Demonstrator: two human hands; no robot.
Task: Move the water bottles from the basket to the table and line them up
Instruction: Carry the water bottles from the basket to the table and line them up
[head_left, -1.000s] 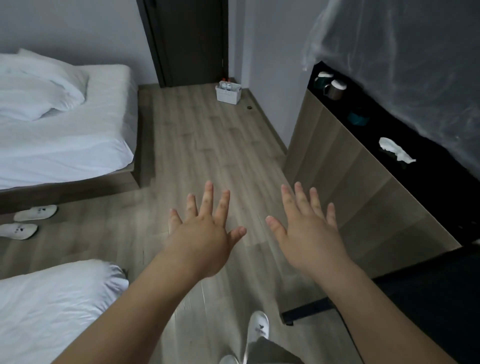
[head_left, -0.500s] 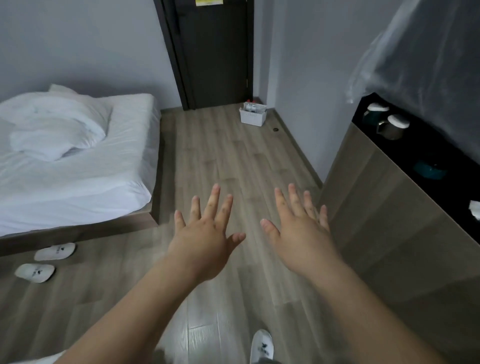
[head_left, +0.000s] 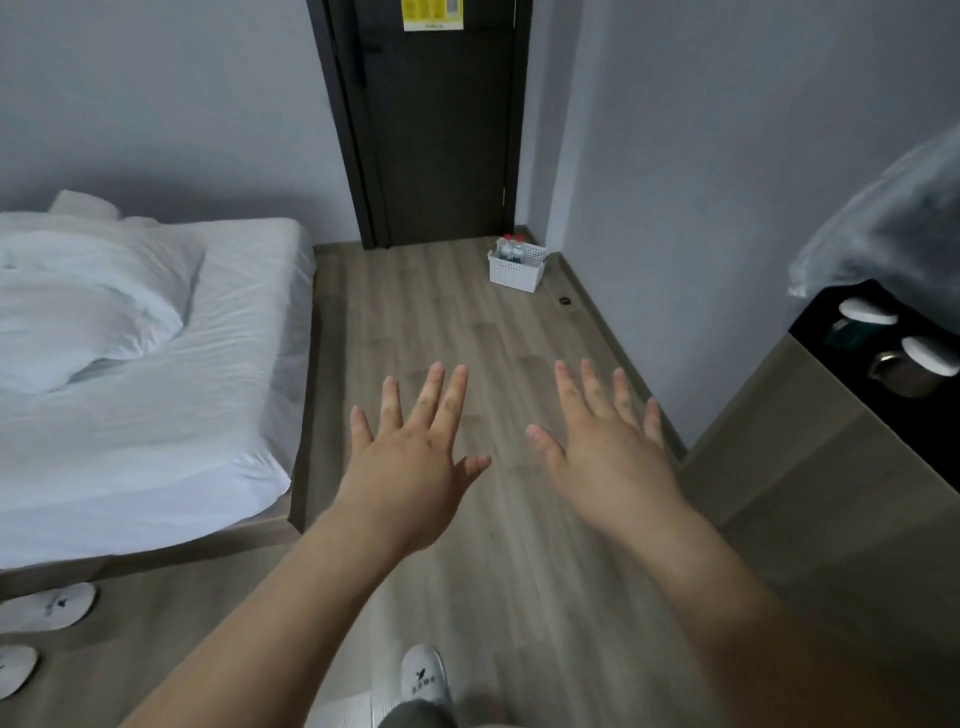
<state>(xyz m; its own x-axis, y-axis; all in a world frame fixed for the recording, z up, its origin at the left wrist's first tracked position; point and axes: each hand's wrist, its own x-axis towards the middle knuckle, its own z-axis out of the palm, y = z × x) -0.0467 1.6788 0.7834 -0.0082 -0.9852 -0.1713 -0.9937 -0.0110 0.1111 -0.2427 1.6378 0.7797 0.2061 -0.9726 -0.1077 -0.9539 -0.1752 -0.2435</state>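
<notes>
Bedroom floor (head_left: 467, 332) beside a white bed (head_left: 145, 364) — empty-handed, well short of the basket (head_left: 519, 278).
Left hand (head_left: 410, 467) splayed wide, holding nothing; water bottles (head_left: 510, 250) upright in that white basket by the door (head_left: 441, 130); right hand (head_left: 613, 457) splayed too — likely full and weighty, smooth, squeezable: grip mid-body, firmly.

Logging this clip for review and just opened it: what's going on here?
A person stands in a bedroom with both hands out in front, fingers spread, holding nothing: the left hand and right hand hover above the floor. The white basket sits on the floor in the far corner by the dark door, with the water bottles inside it. No bottle shows on the visible part of the black-topped counter at the right.
</notes>
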